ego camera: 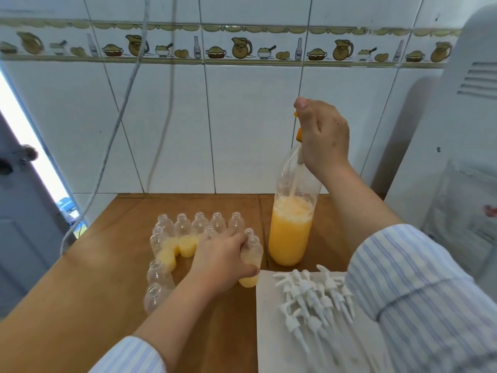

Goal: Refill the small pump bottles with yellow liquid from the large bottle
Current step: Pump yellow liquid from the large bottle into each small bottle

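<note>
At centre frame, my left hand [224,261] curls around a partly filled small bottle [251,258] on the wooden table [113,265]. My right hand [321,135], upper right, grips an orange-topped syringe [298,135] dipped into the large bottle [291,224]. Lifted carelessly, the syringe could tip that tall bottle or drip yellow liquid.

Both arms wear a white shirt with thin pale-blue stripes; the right sleeve [419,286] and left sleeve [131,355] are pushed up, forearms bare.
</note>
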